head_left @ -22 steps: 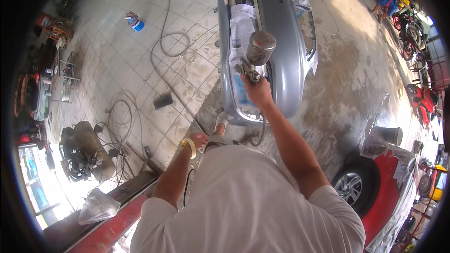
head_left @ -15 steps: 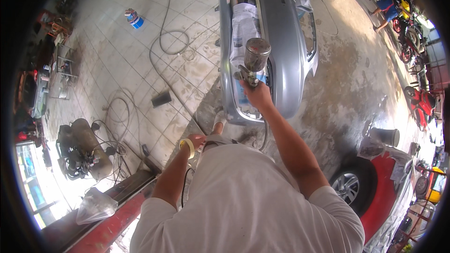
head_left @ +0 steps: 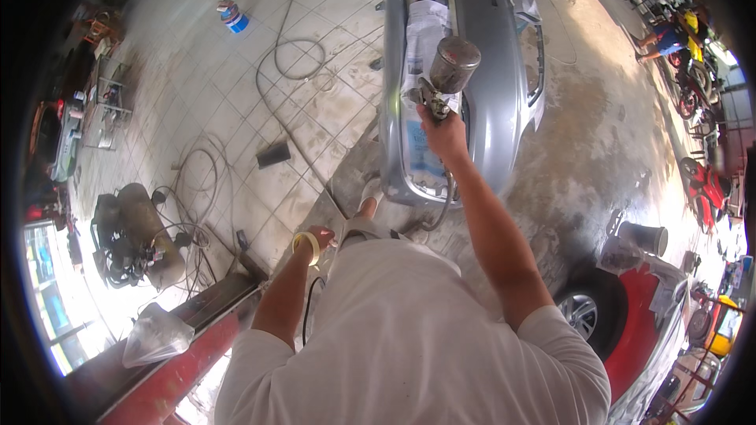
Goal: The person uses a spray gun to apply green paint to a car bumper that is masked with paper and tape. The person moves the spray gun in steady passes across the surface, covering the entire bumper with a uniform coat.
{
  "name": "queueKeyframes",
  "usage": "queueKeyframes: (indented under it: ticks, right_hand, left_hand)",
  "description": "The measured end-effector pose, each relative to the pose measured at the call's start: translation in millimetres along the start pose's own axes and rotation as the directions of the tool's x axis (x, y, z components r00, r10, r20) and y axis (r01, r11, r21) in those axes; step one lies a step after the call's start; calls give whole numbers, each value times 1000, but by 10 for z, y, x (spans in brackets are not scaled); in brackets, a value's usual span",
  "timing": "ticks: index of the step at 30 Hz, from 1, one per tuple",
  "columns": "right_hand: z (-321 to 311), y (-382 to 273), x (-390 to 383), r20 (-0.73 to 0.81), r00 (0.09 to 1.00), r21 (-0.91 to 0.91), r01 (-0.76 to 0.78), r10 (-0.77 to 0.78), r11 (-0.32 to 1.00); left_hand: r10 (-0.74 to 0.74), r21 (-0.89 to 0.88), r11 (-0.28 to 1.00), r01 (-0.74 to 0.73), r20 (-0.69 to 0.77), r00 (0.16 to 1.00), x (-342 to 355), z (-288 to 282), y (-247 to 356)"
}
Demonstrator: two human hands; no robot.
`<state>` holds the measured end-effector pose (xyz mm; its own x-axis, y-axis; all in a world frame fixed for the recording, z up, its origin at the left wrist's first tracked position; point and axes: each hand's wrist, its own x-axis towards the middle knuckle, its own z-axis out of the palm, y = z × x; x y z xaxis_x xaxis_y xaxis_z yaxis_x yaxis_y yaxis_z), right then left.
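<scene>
My right hand (head_left: 445,135) is closed round a paint spray gun (head_left: 435,101) with a stained metal cup (head_left: 455,65) on top. It holds the gun over the near part of a grey car bumper (head_left: 504,71). Newspaper-like masking sheets (head_left: 425,31) and blue-printed paper (head_left: 423,149) cover the bumper's inner openings. A hose (head_left: 450,193) runs down from under my right hand. Low beside my shorts is my left hand (head_left: 321,234), its fingers too small and partly hidden to read. A roll of pale tape (head_left: 308,247) hangs round my left wrist.
A long hose (head_left: 276,114) snakes over the tiles, near a blue can (head_left: 233,19) and a dark flat block (head_left: 273,154). At left stands an air compressor (head_left: 150,236). To the lower right are a wheel (head_left: 581,311), a red panel (head_left: 639,330) and a bucket (head_left: 644,238).
My right hand has carried the spray gun a little farther forward along the bumper. The whole view has shifted, so the bumper appears more to the right. My left hand has moved slightly left.
</scene>
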<state>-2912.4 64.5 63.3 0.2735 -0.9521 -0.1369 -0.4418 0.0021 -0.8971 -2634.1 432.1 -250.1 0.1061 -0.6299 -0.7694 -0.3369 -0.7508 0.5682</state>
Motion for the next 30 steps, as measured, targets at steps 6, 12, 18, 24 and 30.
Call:
queueKeyframes:
  ticks: [6, 12, 18, 24, 30]
  right_hand:
    - [345, 412, -320, -80, 997, -97, -4, -3, 995]
    - [799, 135, -763, -135, 990, -71, -42, 32, 997]
    - [1654, 7, -488, -446, 894, 11, -44, 44, 999]
    - [2314, 12, -242, -574, 808, 1, -163, 135, 987]
    - [2609, -139, -42, -654, 753, -66, -159, 78, 985]
  left_hand:
    - [31, -47, 998, -37, -124, 992, -470, -219, 526]
    - [-73, 101, 992, 76, -34, 997, -194, -726, 329]
    - [104, 573, 803, -166, 140, 985, 925, -2112, 231]
    - [47, 227, 973, -46, -1, 999, 1611, -2931, -500]
    - [-84, 277, 959, 62, 66, 994, 1971, -3477, -1537]
